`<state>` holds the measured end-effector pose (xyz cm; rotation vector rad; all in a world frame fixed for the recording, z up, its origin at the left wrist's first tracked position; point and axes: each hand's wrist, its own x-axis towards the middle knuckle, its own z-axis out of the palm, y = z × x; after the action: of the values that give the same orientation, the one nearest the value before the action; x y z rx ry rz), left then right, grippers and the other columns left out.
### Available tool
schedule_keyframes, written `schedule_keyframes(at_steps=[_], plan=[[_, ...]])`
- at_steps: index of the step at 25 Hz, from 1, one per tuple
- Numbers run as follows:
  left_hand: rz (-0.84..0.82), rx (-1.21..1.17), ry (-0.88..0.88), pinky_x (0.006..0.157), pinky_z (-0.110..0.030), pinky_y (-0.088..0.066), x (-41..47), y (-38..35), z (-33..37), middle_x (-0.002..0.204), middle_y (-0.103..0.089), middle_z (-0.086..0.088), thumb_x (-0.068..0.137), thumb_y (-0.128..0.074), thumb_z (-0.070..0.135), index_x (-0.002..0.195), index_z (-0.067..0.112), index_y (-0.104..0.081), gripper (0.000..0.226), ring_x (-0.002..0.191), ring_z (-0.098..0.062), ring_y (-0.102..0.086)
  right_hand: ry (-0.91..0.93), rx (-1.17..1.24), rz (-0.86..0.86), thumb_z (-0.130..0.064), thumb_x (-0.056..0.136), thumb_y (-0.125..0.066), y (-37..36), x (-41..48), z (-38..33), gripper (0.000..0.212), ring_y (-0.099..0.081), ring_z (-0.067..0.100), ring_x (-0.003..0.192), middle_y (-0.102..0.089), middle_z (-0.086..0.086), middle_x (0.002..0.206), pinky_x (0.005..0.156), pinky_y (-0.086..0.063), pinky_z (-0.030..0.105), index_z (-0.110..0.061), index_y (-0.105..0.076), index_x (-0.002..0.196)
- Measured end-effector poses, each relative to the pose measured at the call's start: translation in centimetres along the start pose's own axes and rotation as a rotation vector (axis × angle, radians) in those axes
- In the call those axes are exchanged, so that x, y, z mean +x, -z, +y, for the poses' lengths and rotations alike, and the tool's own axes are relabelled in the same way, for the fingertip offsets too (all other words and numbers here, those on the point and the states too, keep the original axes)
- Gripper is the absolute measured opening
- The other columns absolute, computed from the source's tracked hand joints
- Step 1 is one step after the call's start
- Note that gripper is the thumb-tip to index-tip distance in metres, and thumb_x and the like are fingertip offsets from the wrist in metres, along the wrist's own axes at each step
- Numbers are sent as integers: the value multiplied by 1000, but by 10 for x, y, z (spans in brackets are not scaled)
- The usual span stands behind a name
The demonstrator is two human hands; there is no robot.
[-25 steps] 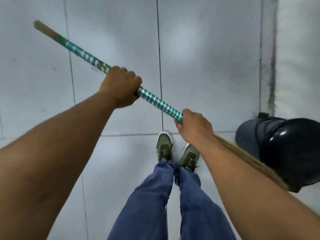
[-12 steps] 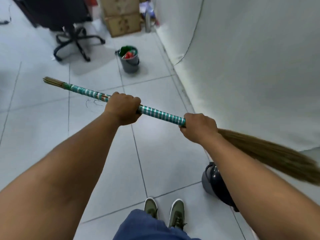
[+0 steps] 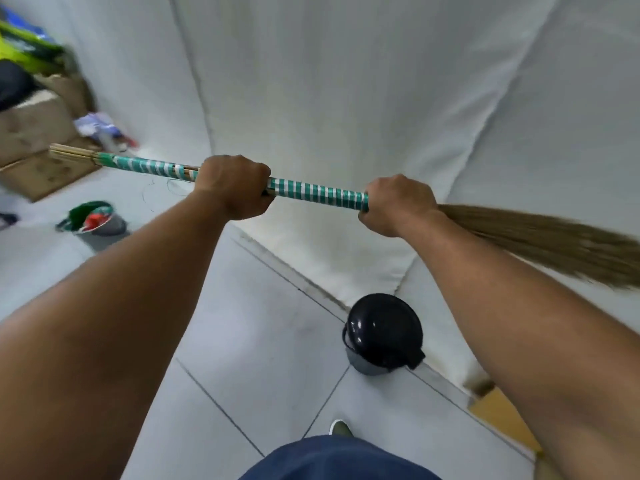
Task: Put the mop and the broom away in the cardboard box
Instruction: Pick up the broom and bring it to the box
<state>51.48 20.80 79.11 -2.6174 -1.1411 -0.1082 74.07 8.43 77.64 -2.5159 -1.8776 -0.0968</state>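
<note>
I hold a broom point(image 3: 318, 192) level across my front, its handle wrapped in green and white tape. My left hand point(image 3: 233, 185) grips the middle of the handle. My right hand point(image 3: 394, 204) grips it where the tape ends, and the brown bristles point(image 3: 547, 244) fan out to the right. The bare stick end points left toward stacked cardboard boxes point(image 3: 38, 161) at the far left. A slice of another cardboard box point(image 3: 502, 419) shows at the lower right, behind my right forearm. No mop is in view.
A white cloth-covered wall point(image 3: 346, 98) rises straight ahead. A black-lidded bin point(image 3: 382, 334) stands on the tiled floor at its foot. A grey bucket point(image 3: 98, 223) with green and red contents sits at the left. Clutter lies beside the stacked boxes.
My view has swung up from my feet and round to the right toward the white wall. The broom has levelled out, and both hands have kept their grip.
</note>
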Motion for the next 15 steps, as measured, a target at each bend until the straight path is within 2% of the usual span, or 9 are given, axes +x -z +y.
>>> schedule_keyframes(at_steps=[4, 10, 15], plan=[[92, 16, -271, 53, -31, -35, 34, 33, 87, 54, -39, 1, 84, -49, 52, 70, 22, -49, 33, 52, -29, -45, -279, -12, 25, -38, 74, -57, 16, -81, 74, 13, -45, 18, 52, -48, -2, 64, 49, -32, 29, -26, -52, 74], [178, -71, -629, 57, -32, -39, 40, 81, 259, 56, -39, 1, 84, -47, 53, 74, 20, -54, 35, 56, -30, -49, -658, -54, 6, -35, 74, -58, 36, -240, 169, 11, -54, 24, 62, -50, -1, 67, 52, -36, 29, -26, -52, 76], [317, -138, -943, 58, -32, -37, 19, 142, 431, 57, -35, 3, 85, -48, 54, 79, 21, -54, 34, 59, -28, -47, -971, -110, 16, -38, 76, -59, 55, -389, 249, 14, -48, 16, 55, -51, -3, 66, 47, -32, 27, -26, -53, 79]])
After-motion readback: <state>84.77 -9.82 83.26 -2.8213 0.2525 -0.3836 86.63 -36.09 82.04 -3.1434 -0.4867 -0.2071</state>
